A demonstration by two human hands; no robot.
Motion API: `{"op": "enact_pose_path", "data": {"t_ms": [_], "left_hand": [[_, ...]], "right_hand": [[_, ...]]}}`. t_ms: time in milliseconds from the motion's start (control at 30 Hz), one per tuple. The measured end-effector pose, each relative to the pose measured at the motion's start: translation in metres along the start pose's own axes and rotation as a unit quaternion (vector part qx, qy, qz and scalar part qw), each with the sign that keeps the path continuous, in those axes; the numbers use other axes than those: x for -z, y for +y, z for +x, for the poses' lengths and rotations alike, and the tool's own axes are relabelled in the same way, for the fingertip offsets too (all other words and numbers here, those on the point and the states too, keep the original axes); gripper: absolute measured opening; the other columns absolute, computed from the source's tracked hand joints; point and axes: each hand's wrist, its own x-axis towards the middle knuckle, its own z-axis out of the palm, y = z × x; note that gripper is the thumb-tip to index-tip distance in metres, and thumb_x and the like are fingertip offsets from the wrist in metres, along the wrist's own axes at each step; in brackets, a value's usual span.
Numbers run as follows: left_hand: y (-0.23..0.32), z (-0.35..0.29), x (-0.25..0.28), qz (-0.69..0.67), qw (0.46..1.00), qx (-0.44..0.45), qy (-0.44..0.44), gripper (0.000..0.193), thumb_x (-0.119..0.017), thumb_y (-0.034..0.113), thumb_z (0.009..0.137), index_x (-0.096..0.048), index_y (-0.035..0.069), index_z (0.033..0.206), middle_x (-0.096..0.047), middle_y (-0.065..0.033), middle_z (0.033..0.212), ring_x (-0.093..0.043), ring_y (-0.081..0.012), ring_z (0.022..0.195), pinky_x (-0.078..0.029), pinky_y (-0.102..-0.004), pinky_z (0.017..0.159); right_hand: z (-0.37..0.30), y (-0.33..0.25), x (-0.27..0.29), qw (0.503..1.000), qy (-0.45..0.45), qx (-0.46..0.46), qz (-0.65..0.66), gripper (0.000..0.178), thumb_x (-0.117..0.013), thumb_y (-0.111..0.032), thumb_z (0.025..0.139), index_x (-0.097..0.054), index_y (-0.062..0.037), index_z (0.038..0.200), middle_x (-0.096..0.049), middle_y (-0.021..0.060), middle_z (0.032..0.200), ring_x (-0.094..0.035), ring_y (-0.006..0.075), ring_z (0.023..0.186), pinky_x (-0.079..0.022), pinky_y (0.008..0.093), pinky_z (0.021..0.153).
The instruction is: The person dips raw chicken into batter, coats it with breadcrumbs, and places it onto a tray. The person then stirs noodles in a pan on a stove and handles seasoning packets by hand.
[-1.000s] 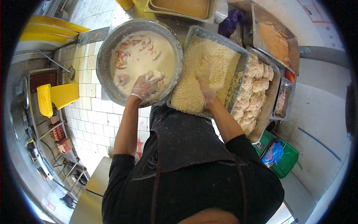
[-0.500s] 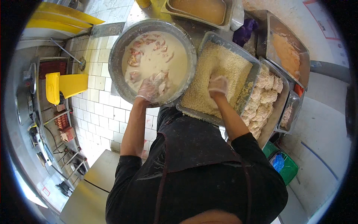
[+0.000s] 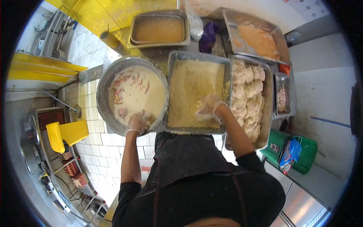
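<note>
Left grip (image 3: pixel 137 123) pinching battered piece (image 3: pixel 149 118); right grip (image 3: pixel 213 106) unclear; breaded pieces (image 3: pixel 248 94) beside crumb tray (image 3: pixel 196 131), pan (image 3: pixel 159 44) beyond.

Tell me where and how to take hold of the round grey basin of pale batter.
Grip the left rim of the round grey basin, coming from the person's left: likely the best spot, since the raised circular edge stands clear there, while the rectangular grey tray of yellowish crumbs crowds the right side. Keep it level; pale batter lies inside.

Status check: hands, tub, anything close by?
Left hand in batter tub, at a battered piece. Right hand touching crumbs in grey tray. Coated pieces close by, right of crumbs.
</note>
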Motion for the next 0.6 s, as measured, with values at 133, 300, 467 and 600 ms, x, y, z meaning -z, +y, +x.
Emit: {"op": "enact_pose_path", "data": {"t_ms": [133, 300, 467, 600], "left_hand": [[0.021, 0.004, 0.025, 0.087, 0.993, -0.071, -0.036, 0.031, -0.057, 0.028, 0.081, -0.058, 0.018, 0.110, -0.064, -0.0113, 0.094, -0.064, -0.0280, 0.079, -0.050, -0.0385, 0.069], [0.011, 0.009, 0.006, -0.117, 0.992, 0.028, 0.047, 0.025, -0.062, 0.027, 0.081, -0.063, 0.007, 0.095, -0.067, -0.0152, 0.086, -0.065, -0.0350, 0.078, -0.051, -0.0411, 0.068], [0.040, 0.009, 0.048, -0.093, 0.989, 0.095, 0.064, 0.024, -0.064, 0.030, 0.081, -0.064, 0.006, 0.083, -0.066, -0.0153, 0.082, -0.065, -0.0325, 0.075, -0.049, -0.0419, 0.067], [0.066, -0.001, 0.103, -0.004, 0.998, 0.022, 0.067, 0.024, -0.059, 0.030, 0.086, -0.063, 0.007, 0.082, -0.064, -0.0124, 0.076, -0.064, -0.0318, 0.072, -0.047, -0.0437, 0.065]], "right_hand": [[-0.052, 0.013, -0.022, 0.930, 0.251, -0.072, 0.261, 0.074, -0.077, -0.044, 0.070, -0.049, -0.0053, 0.126, -0.066, 0.0186, 0.095, -0.064, 0.0305, 0.088, -0.051, 0.0397, 0.080], [-0.126, 0.043, 0.009, 0.790, 0.323, -0.139, 0.502, 0.060, -0.077, -0.033, 0.073, -0.053, -0.0049, 0.120, -0.067, 0.0158, 0.096, -0.066, 0.0291, 0.083, -0.055, 0.0361, 0.072], [-0.146, 0.104, -0.006, 0.768, 0.448, -0.343, 0.302, 0.055, -0.072, -0.037, 0.078, -0.056, -0.0056, 0.119, -0.065, 0.0180, 0.103, -0.064, 0.0241, 0.088, -0.052, 0.0341, 0.072], [-0.097, 0.065, -0.030, 0.791, 0.510, -0.252, 0.225, 0.043, -0.064, -0.040, 0.082, -0.060, -0.0065, 0.108, -0.061, 0.0142, 0.114, -0.060, 0.0269, 0.100, -0.050, 0.0358, 0.080]]}}
